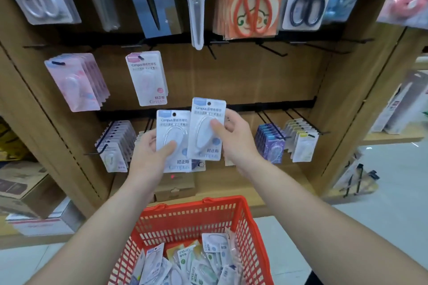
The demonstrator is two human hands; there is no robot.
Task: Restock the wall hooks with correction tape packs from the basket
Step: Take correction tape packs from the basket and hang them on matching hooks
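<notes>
I count 2 hands (left hand, right hand), 2 held correction tape packs (left pack, right pack), 1 red basket, loose packs inside too jumbled to count, 2 mid-rail stacks (pink stack, white stack), 3 visible lower-rail stacks (pale stack, purple stack, grey stack).

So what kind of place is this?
Most likely a stationery shop: red-handled scissors on orange cards, white carded correction tape packs on black wall hooks, and a red plastic basket holding more packs.
</notes>
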